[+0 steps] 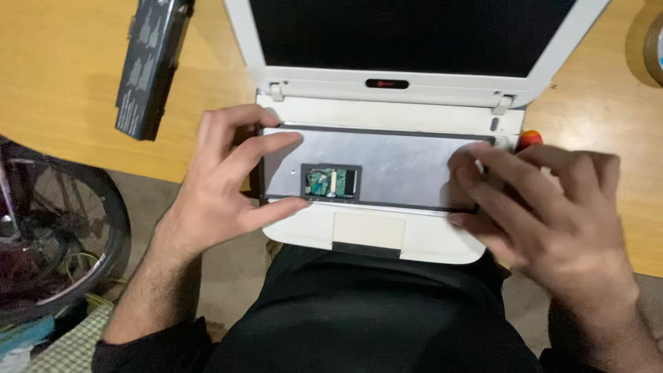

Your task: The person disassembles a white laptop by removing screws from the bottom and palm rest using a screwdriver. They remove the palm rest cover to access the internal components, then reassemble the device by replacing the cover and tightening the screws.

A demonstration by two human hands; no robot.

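A small white laptop (387,238) lies open at the edge of a wooden table (62,76), its dark screen tilted back. A grey metal panel (400,162), the underside of the keyboard, lies flipped over the laptop's base, with a small cutout showing green circuitry and a flat ribbon cable (330,182). My left hand (221,183) grips the panel's left end, thumb at its front edge and fingers on top. My right hand (545,211) grips the panel's right end, fingers spread over its corner, slightly blurred.
A long black battery pack (150,65) lies on the table at the upper left. A red-orange tool handle (530,139) peeks out behind my right hand. A tape roll (652,45) sits at the far right edge. A bin with a dark liner (48,228) stands at the lower left.
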